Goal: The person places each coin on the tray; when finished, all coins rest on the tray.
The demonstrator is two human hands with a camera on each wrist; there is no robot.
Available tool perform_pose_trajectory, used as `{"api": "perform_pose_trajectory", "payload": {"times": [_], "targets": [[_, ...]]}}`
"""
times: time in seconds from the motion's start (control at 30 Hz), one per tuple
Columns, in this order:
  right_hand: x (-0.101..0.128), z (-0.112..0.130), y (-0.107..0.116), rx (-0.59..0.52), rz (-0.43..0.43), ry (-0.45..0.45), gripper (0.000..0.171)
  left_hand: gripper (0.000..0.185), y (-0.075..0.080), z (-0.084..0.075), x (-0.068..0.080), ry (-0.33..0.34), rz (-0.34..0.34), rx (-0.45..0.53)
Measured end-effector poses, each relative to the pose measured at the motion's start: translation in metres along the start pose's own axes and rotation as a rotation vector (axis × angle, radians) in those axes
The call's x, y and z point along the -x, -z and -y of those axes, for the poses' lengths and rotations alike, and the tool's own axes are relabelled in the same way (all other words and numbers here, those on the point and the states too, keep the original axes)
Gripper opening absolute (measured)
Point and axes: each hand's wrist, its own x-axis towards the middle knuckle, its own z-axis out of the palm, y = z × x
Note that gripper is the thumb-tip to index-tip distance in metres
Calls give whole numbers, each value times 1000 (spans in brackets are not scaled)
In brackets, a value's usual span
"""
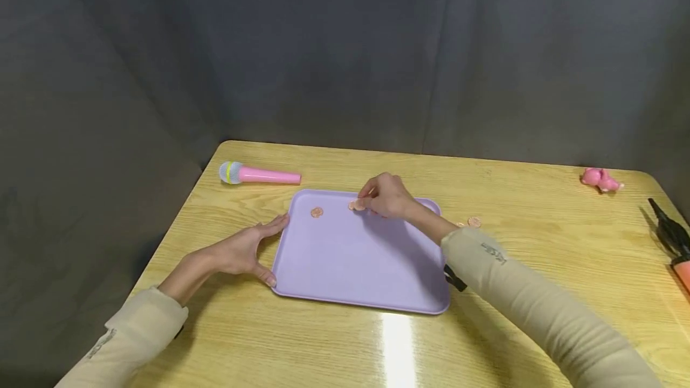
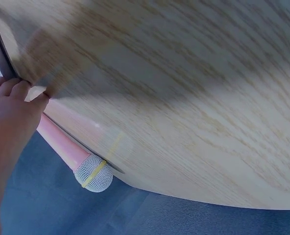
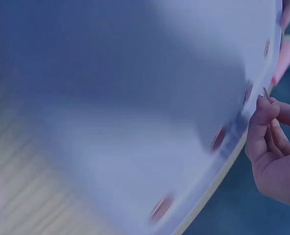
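A lavender tray (image 1: 356, 268) lies in the middle of the wooden table (image 1: 539, 244). My left hand (image 1: 245, 250) rests against the tray's left edge, fingers straight and thumb at the near-left corner. Over the tray's far edge, my right hand (image 1: 385, 196) pinches a copper coin (image 1: 356, 205) between thumb and fingertips; in the right wrist view the coin (image 3: 265, 93) shows edge-on at my fingertips (image 3: 265, 110). Another copper coin (image 1: 316, 212) lies flat at the tray's far left. Two more coins (image 1: 474, 221) lie on the table just right of the tray.
A pink toy microphone (image 1: 259, 174) lies behind the tray's left corner, with its grey head (image 2: 93, 172) near the table's edge. At the far right are a small pink toy (image 1: 601, 179) and a black and orange tool (image 1: 674, 238). Grey curtains surround the table.
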Motion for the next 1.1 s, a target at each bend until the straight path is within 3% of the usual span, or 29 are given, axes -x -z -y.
{"api": "perform_pose_trajectory", "payload": {"times": [0.2,0.5,0.87,1.1], "targets": [[-17,35,-41,103,-29,75,14,128,2,-3,-3,2,18,-7],[-19,58,-75,106,2,78,10,128,3,0,-1,0,17,6],[-20,58,-87,193,-41,89,14,127,3,0,0,2,19,0],[-13,47,-80,135,-56,148,11,127,-3,1,0,9,4,20]]}}
